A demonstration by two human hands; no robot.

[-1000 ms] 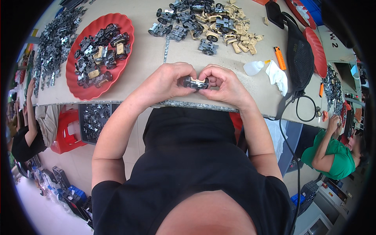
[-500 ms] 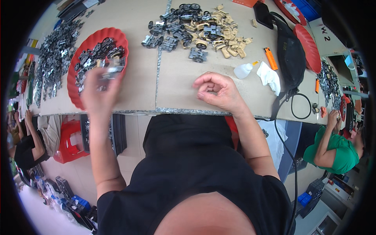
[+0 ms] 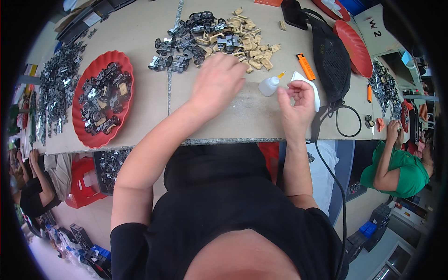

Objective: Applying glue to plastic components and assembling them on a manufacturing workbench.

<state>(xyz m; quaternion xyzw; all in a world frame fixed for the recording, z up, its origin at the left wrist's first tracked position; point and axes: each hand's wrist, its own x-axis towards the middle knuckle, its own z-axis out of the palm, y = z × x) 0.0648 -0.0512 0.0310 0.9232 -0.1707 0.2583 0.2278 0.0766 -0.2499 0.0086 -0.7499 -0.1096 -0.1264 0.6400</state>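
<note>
My left hand (image 3: 218,85) reaches across to the near edge of a heap of small toy-vehicle chassis (image 3: 185,43) with black wheels and grey metal-look parts. Its fingers curl downward, and the palm hides whatever they close on. Tan plastic pieces (image 3: 255,45) lie mixed in at the right of the heap. My right hand (image 3: 298,105) is raised over the table, fingers loosely curled and thumb apart, with nothing between them. Beside it are a small white squeeze bottle (image 3: 269,87) with a yellow tip and a white cloth (image 3: 317,99), partly covered by the hand.
A red scalloped tray (image 3: 80,126) of chassis stands at left, beside a large spread of grey parts (image 3: 58,88). On the right lie an orange cutter (image 3: 306,66), a black pouch (image 3: 331,60) with a cord and another red tray (image 3: 353,49). Other people sit at both sides.
My left hand has moved from the red tray right to the heap, leaving a chassis in the tray. My right hand has shifted right toward the cloth. The view has shifted slightly.
</note>
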